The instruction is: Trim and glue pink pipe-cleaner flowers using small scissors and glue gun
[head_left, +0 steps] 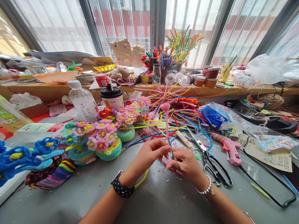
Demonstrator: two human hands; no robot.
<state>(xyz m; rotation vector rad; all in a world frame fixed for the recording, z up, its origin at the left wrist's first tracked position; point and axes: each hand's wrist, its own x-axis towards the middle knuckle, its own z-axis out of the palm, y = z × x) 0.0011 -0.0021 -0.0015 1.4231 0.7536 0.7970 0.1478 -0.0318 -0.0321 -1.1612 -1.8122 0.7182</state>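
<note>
My left hand (156, 153) pinches the stem of a pink pipe-cleaner flower (165, 107), which stands upright above my fingers. Right beside it, my right hand (185, 162) is closed round a small pair of metal scissors (177, 164), whose blades point up along the stem. The fingertips of both hands nearly meet. Pink bits and glitter lie on the grey table (161, 199) beneath them. Large black-handled scissors (210, 165) rest to the right of my right hand, and a glue stick (183, 139) lies just beyond my hands.
A pink glue gun (230, 149) with a black cord lies at the right. Pipe-cleaner flower pots (108, 151), a plastic bottle (84, 102) and a lidded cup (111, 99) stand at the left. Loose pipe cleaners (177, 104) are heaped behind my hands, below a crowded ledge (130, 88).
</note>
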